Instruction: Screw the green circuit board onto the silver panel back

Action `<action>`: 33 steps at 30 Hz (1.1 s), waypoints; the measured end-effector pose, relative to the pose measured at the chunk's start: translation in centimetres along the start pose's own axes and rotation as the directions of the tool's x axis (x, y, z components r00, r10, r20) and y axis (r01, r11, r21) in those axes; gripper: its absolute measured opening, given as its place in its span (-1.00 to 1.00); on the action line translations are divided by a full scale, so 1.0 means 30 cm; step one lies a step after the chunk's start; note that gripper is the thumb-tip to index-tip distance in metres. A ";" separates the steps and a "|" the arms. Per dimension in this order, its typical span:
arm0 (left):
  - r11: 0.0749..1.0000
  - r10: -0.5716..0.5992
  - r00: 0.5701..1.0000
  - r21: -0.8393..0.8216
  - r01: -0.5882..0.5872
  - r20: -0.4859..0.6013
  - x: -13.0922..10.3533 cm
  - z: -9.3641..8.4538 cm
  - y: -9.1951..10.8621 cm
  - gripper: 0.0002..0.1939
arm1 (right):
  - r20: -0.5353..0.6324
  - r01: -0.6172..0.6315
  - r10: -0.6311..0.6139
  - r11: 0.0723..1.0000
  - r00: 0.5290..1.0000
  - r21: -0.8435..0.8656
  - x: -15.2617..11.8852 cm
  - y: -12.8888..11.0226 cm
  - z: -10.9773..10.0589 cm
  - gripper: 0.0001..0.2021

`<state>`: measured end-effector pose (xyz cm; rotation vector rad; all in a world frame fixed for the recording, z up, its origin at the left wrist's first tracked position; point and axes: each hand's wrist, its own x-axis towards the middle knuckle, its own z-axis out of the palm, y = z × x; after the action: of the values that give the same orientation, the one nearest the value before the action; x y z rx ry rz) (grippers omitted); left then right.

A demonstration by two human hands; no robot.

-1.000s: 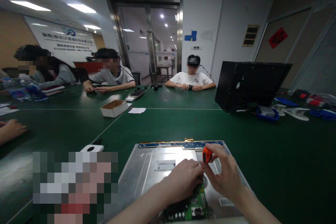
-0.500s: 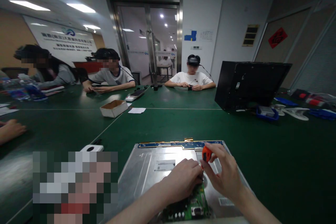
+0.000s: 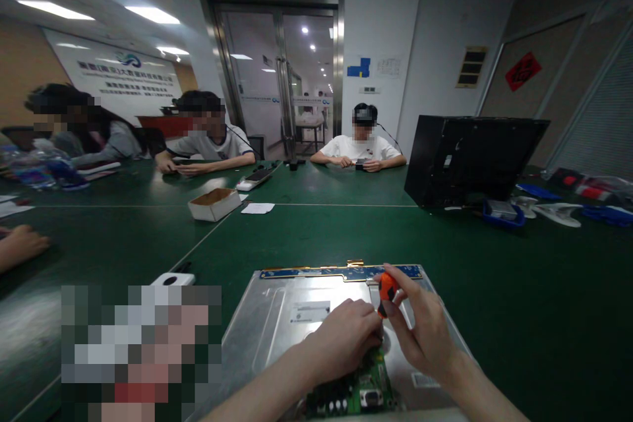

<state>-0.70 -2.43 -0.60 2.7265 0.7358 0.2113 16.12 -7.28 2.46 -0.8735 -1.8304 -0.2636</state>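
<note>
My right hand (image 3: pixel 428 326) pinches the orange and black handle of a screwdriver (image 3: pixel 388 290) between thumb and fingers, and the tool stands nearly upright. Against its lower end lie the curled fingers of my left hand (image 3: pixel 346 336); they hide the screwdriver's tip and whatever they grip. Beneath both hands is a silver metal display panel (image 3: pixel 271 316) with a blue circuit strip (image 3: pixel 301 273) along its far edge. A green circuit board (image 3: pixel 373 379) sits on the panel's near part, partly covered by my left hand and forearm.
A black monitor (image 3: pixel 469 158) stands at the right, near a blue tray (image 3: pixel 504 214). Further left are an open cardboard box (image 3: pixel 213 204), a paper slip (image 3: pixel 258 208) and a white device (image 3: pixel 173 279). Several people sit around the green table (image 3: pixel 321 231); another person's hand (image 3: pixel 24 247) rests at far left.
The screwdriver handle has turned and shifted slightly left in my right hand, whose fingers have moved with it. My left hand has stayed in place.
</note>
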 end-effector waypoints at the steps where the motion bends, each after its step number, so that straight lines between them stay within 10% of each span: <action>1: 1.000 0.000 1.000 0.005 0.000 -0.001 -0.001 0.001 0.000 -0.91 | -0.001 0.000 0.000 1.000 1.000 -0.004 0.000 -0.001 0.000 -0.59; 33: 1.000 -0.003 1.000 0.006 0.004 -0.017 -0.001 0.012 -0.003 -0.91 | -0.027 -0.031 0.032 0.999 0.999 0.022 -0.001 0.003 0.010 -0.60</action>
<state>-0.70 -2.46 -0.96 2.7325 0.7472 0.2322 15.98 -7.07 2.29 -0.8790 -1.7900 -0.2344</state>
